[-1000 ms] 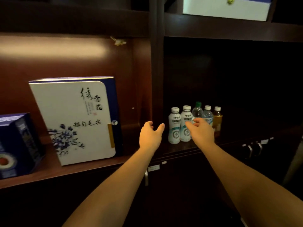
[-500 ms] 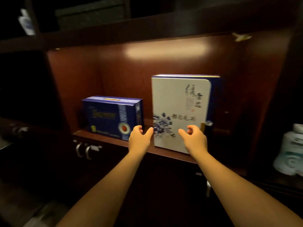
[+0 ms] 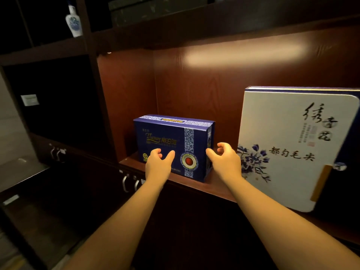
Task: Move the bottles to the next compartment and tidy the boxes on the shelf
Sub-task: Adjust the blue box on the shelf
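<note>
Blue box (upright) shares shelf with white box.

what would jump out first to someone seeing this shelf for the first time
The big white box with blue flowers and black brush writing stands out most, upright at the right of the lit wooden shelf. Next is the smaller dark blue box standing left of it, with the left hand and right hand open in front of its two sides, neither clearly touching. A small blue-and-white vase sits far up left.

White box: black calligraphy, "都匀毛尖" beside blue flowers. Blue box: lettering unreadable.
</note>
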`<state>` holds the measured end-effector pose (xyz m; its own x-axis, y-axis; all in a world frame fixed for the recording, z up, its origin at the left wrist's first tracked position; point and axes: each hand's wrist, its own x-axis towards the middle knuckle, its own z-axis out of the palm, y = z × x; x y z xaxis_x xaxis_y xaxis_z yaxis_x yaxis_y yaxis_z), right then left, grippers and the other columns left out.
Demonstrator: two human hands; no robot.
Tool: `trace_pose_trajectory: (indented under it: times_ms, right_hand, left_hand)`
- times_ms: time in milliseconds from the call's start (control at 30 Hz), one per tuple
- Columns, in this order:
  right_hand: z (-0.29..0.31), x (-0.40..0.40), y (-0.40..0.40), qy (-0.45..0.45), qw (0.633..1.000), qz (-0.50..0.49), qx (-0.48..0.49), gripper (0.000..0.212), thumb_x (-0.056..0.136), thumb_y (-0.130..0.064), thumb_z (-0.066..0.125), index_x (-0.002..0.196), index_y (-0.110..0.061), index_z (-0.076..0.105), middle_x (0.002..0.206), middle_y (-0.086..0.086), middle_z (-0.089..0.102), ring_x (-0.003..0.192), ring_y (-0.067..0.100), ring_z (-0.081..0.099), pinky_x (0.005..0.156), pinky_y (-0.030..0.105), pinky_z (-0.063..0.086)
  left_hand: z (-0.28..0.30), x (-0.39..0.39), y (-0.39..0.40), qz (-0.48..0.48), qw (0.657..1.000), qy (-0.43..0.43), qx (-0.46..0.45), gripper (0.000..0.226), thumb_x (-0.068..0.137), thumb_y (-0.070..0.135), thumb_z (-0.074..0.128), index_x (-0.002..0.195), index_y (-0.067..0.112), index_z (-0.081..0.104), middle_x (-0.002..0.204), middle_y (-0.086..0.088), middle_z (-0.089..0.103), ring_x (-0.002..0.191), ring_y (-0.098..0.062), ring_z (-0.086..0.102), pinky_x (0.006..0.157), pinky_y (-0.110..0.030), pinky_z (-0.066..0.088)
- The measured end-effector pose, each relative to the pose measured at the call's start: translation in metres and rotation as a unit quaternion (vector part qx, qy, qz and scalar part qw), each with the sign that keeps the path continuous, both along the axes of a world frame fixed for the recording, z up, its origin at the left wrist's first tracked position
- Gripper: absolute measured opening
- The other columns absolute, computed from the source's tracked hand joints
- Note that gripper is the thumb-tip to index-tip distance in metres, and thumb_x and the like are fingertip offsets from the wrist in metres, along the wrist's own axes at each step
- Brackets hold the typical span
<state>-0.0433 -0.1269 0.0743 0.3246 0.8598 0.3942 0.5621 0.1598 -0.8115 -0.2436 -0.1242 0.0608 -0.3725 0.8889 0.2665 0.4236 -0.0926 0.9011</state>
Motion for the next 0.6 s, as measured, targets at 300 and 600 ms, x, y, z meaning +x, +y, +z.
trace_pose_trajectory:
  times_ms: [300,600]
  right_hand:
    - [0.022,-0.085,0.100,-0.250,0.956,-0.092,0.126,0.050,0.084,-0.037,0.069,0.122,-0.006,0.060,0.116,0.011,0.064,0.110,0.030,0.053,0.088,0.038,0.045]
    - [0.020,-0.122,0.162,-0.367,0.906,-0.146,0.153,0.037,0.081,-0.038,0.069,0.099,-0.005,0.072,0.095,0.008,0.072,0.093,0.030,0.063,0.083,0.039,0.046]
  left_hand:
    - [-0.005,-0.109,0.147,-0.011,1.000,-0.004,-0.018,0.076,0.078,0.047,0.069,0.138,0.010,0.040,0.136,-0.012,0.050,0.113,-0.031,0.055,0.092,-0.045,0.046]
    - [-0.035,-0.180,0.256,-0.060,0.996,-0.054,-0.046,0.099,0.067,0.040,0.081,0.145,0.011,0.029,0.145,-0.015,0.041,0.124,-0.032,0.046,0.094,-0.040,0.042]
